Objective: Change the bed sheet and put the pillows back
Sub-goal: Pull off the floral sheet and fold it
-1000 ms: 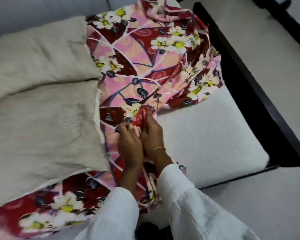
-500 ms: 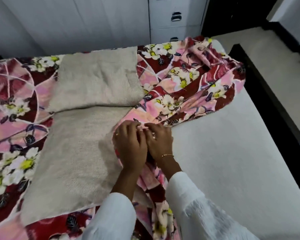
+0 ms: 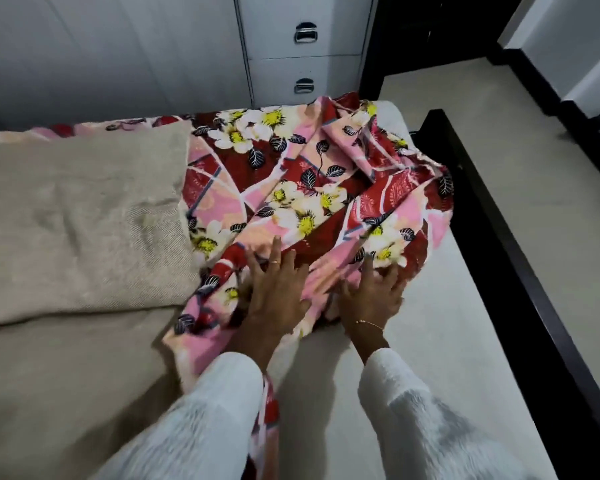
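At the left of the frame lie 2 beige pillows (image 3: 84, 216), coarse-woven and soft, the nearer one filling the lower left. Right of them, across the centre, the sheet (image 3: 312, 188) lies rumpled: thin pink-and-red cloth printed with white flowers and dark leaves, bunched toward the upper right corner of the white mattress (image 3: 447, 341). The left hand (image 3: 278, 292) rests flat on the sheet's near edge, fingers spread and straight, a ring on 1 finger. Just right, the right hand (image 3: 374, 296) presses the sheet's lower right fold with splayed fingers. A black frame (image 3: 520, 271) runs along the right.
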Demonstrator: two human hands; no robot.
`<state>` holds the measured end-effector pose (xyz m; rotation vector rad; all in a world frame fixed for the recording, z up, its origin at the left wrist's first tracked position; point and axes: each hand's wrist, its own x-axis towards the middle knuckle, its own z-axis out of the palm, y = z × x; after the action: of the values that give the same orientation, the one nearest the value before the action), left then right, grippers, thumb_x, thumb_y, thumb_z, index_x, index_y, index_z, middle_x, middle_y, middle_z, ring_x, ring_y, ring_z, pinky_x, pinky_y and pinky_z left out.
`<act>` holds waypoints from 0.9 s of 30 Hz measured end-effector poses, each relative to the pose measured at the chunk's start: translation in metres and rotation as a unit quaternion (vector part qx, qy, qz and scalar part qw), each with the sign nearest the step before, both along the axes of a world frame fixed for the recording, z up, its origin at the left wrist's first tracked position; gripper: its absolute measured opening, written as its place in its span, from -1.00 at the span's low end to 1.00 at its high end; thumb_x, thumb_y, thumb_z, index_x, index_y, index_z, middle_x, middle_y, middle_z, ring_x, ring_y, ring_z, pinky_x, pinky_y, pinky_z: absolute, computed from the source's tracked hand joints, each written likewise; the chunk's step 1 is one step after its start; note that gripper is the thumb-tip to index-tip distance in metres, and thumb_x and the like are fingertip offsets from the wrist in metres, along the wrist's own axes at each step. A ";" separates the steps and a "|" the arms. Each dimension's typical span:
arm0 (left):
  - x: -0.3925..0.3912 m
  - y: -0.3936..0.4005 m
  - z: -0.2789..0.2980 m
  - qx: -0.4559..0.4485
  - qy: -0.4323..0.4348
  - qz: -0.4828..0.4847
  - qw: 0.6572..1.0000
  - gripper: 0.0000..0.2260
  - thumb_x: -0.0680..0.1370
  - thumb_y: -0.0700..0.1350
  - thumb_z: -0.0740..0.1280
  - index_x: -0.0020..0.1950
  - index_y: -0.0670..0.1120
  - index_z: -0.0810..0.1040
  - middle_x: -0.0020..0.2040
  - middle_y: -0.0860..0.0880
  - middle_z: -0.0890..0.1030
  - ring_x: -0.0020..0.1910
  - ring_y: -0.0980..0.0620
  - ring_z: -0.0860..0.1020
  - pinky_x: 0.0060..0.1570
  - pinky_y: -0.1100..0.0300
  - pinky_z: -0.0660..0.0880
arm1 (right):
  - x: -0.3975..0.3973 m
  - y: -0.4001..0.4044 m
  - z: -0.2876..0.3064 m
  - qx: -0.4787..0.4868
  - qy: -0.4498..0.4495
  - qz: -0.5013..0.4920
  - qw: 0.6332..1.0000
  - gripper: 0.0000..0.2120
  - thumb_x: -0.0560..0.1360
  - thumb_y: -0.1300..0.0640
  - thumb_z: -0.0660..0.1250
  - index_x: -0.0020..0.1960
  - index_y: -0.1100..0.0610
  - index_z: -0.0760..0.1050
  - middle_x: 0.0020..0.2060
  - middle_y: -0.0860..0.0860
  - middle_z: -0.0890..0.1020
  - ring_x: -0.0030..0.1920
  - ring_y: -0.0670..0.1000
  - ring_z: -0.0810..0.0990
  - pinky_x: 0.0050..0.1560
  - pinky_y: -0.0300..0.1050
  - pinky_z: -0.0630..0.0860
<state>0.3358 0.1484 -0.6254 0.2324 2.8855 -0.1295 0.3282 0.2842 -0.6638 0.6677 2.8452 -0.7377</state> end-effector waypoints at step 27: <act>-0.183 -0.212 0.039 0.226 0.325 0.334 0.855 -0.79 0.57 -0.18 0.17 0.13 -0.25 0.46 0.09 -0.29 0.50 0.08 -0.28 0.47 0.02 -0.09 0.35 | -0.222 -0.298 0.098 -0.518 0.074 0.250 0.815 -0.65 0.49 0.37 0.27 0.28 0.32 0.45 0.23 0.20 0.53 0.26 0.08 0.49 0.27 -0.29 0.39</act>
<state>0.1525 -0.0634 -0.5861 -0.9137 3.3886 0.7376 0.1063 -0.0133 -0.5661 -0.3037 2.0060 -1.9662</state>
